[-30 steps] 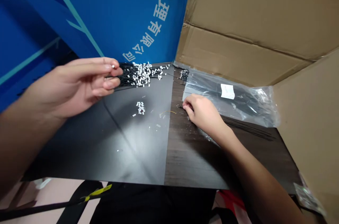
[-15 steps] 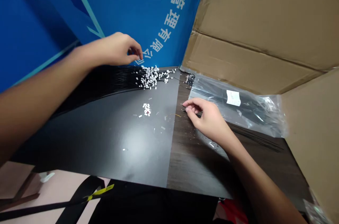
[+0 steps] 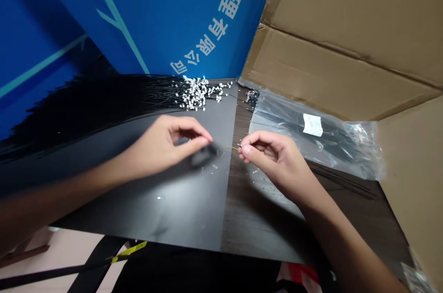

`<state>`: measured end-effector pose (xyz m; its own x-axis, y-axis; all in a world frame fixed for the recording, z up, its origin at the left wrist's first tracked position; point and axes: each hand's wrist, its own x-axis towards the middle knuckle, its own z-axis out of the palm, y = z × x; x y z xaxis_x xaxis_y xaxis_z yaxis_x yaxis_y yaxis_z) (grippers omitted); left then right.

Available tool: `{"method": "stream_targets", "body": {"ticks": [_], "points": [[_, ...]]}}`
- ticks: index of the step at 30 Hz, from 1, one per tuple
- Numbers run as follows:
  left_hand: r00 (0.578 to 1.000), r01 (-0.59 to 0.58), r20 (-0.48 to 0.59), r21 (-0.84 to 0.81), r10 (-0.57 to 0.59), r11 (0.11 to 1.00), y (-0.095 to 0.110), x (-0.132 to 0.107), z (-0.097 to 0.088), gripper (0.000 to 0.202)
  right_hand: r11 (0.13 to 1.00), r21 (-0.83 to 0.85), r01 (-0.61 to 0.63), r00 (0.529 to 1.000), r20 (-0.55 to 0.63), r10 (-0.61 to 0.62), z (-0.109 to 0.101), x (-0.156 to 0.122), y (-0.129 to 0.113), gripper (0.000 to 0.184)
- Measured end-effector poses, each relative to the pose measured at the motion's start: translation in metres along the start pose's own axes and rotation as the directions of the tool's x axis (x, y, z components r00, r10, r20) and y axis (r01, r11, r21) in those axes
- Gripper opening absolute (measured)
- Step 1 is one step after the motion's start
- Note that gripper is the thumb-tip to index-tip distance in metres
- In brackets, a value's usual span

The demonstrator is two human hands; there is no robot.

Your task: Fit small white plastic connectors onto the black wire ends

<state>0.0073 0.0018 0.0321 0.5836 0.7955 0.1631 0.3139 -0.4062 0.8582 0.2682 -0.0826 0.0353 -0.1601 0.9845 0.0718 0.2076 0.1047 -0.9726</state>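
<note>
My left hand [image 3: 173,143] is over the grey mat, thumb and forefinger pinched close together. Anything between those fingertips is too small and blurred to make out. Across from it, my right hand [image 3: 273,152] is closed in a pinch above the dark wood, with the short dark tip of what looks like a black wire showing at the fingertips. A thin yellow strand [image 3: 232,147] lies between the two hands. Behind the left hand spreads a large bundle of black wires [image 3: 121,97] whose ends carry small white connectors [image 3: 195,92].
A clear plastic bag [image 3: 284,110] with a white label and dark wires inside lies at the back right. More black wires [image 3: 342,182] stick out below it. A blue printed panel [image 3: 166,16] and cardboard walls [image 3: 339,20] enclose the table. Tiny clear scraps [image 3: 215,166] dot the mat.
My left hand has come down from above the white connectors toward my right hand, now covering the loose white pieces on the mat. The right hand remains pinched in nearly the same place.
</note>
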Motion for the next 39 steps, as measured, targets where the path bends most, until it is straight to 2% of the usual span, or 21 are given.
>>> {"method": "stream_targets", "body": {"ticks": [3, 5, 8, 10, 13, 15, 19, 23, 29, 33, 35, 36, 37, 38, 39], "points": [[0.999, -0.005, 0.052, -0.035, 0.007, 0.999, 0.008, -0.014, 0.013, 0.013, 0.999, 0.014, 0.044, 0.999, 0.018, -0.045, 0.007, -0.005, -0.003, 0.011], [0.996, 0.057, 0.074, -0.127, -0.048, 0.990, 0.007, -0.016, 0.015, 0.010, 0.992, -0.057, 0.116, 0.993, -0.013, -0.117, 0.012, -0.008, -0.002, 0.010], [0.980, 0.179, 0.143, -0.337, -0.138, 0.924, 0.007, -0.020, 0.018, 0.005, 0.932, -0.234, 0.276, 0.955, -0.047, -0.294, 0.020, -0.013, 0.000, 0.009], [0.982, 0.177, 0.136, -0.402, -0.133, 0.898, 0.010, -0.025, 0.023, 0.004, 0.873, -0.317, 0.370, 0.917, -0.027, -0.398, 0.026, -0.016, 0.003, 0.010], [0.994, 0.107, 0.063, -0.405, -0.089, 0.908, 0.015, -0.033, 0.032, 0.005, 0.755, -0.411, 0.510, 0.838, 0.040, -0.544, 0.031, -0.019, 0.008, 0.010], [0.994, 0.106, 0.041, -0.407, -0.098, 0.907, 0.018, -0.037, 0.035, 0.006, 0.637, -0.498, 0.588, 0.766, 0.089, -0.637, 0.032, -0.019, 0.011, 0.009], [0.973, 0.233, 0.125, -0.503, -0.196, 0.832, 0.018, -0.038, 0.035, 0.010, 0.392, -0.637, 0.663, 0.640, 0.212, -0.738, 0.030, -0.020, 0.012, 0.003], [0.939, 0.344, 0.205, -0.559, -0.276, 0.755, 0.016, -0.038, 0.034, 0.013, 0.257, -0.666, 0.701, 0.584, 0.328, -0.743, 0.029, -0.021, 0.005, 0.012], [0.916, 0.400, 0.273, -0.589, -0.294, 0.702, 0.011, -0.040, 0.032, 0.014, 0.198, -0.692, 0.694, 0.605, 0.412, -0.681, 0.025, -0.026, -0.005, 0.037], [0.906, 0.423, 0.277, -0.535, -0.321, 0.732, 0.013, -0.040, 0.028, 0.009, 0.096, -0.712, 0.696, 0.594, 0.496, -0.634, 0.021, -0.026, -0.008, 0.038], [0.909, 0.416, 0.264, -0.508, -0.324, 0.755, 0.014, -0.039, 0.027, 0.005, 0.100, -0.713, 0.694, 0.598, 0.493, -0.631, 0.023, -0.026, -0.006, 0.036], [0.912, 0.409, 0.250, -0.491, -0.326, 0.769, 0.014, -0.039, 0.027, 0.004, 0.141, -0.719, 0.681, 0.615, 0.457, -0.643, 0.026, -0.027, -0.004, 0.033], [0.918, 0.397, 0.228, -0.473, -0.325, 0.787, 0.014, -0.039, 0.027, 0.004, 0.222, -0.723, 0.654, 0.653, 0.391, -0.649, 0.029, -0.027, -0.002, 0.028], [0.926, 0.376, 0.199, -0.452, -0.320, 0.809, 0.014, -0.039, 0.028, 0.003, 0.342, -0.710, 0.616, 0.705, 0.302, -0.642, 0.032, -0.027, 0.000, 0.022], [0.938, 0.347, 0.161, -0.428, -0.307, 0.834, 0.014, -0.040, 0.029, 0.003, 0.501, -0.668, 0.550, 0.779, 0.194, -0.596, 0.035, -0.028, 0.001, 0.016]]}}
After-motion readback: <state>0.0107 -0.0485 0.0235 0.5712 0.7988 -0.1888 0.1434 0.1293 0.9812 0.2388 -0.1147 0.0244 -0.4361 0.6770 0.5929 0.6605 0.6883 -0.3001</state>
